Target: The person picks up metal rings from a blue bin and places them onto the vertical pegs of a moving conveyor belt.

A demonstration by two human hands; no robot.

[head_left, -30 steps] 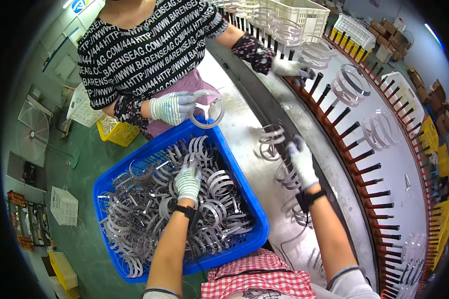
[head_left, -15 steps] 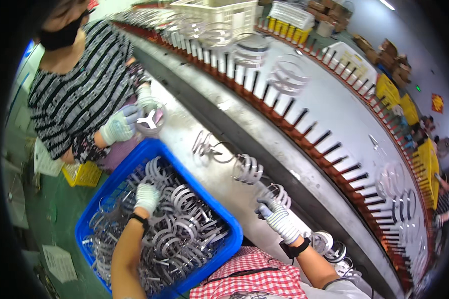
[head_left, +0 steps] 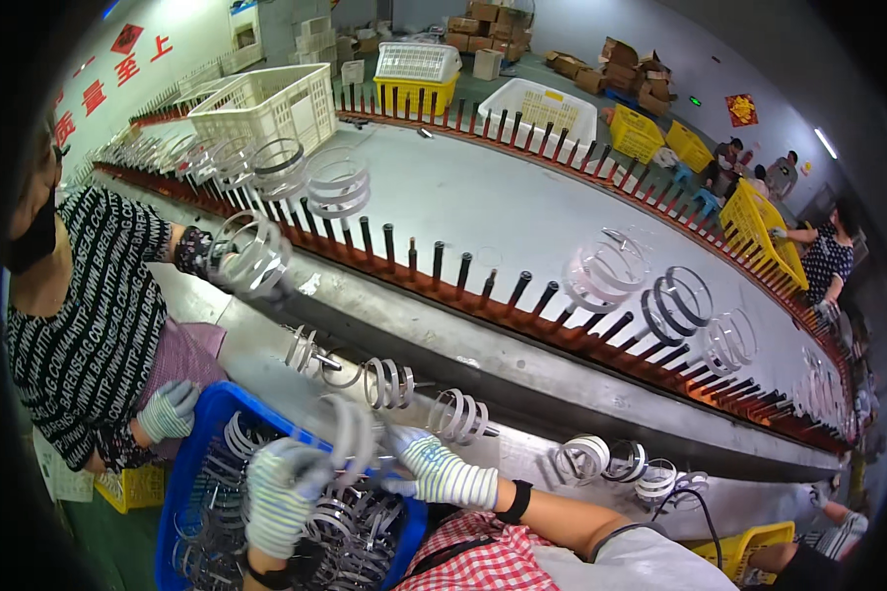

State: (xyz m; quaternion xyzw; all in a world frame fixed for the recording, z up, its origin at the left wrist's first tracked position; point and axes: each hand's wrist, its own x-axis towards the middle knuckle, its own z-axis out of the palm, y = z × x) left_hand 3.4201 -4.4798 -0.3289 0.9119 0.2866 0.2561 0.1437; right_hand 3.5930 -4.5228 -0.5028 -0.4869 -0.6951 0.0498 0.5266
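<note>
Head view: the coil (head_left: 345, 433), a short stack of grey rings, hangs over the far side of the crate (head_left: 199, 424), between my two gloved hands. Blur softens it, but its axis looks to run crosswise, from the left hand's side toward the right's, with the rings on edge; I cannot make out which end is which. I judge it light and springy, stiff in each ring yet ready to bend between them, the smooth faces slippery under a glove. I would take it by the ring edges, two or more together, and not squeeze one alone.

My left hand (head_left: 284, 492) is over the crate, fingers curled at the coil's lower left; my right hand (head_left: 442, 468), at the crate's right, has its fingers parted beside the coil. Whether either pinches it, I cannot tell.

Below, a pile (head_left: 350, 527) of similar coils fills the crate. Past its right side, more rings (head_left: 458, 416) line the bench (head_left: 508, 448); farther beyond the crate stand black-tipped pegs (head_left: 439, 261). Left of the crate is a co-worker (head_left: 108, 295).
</note>
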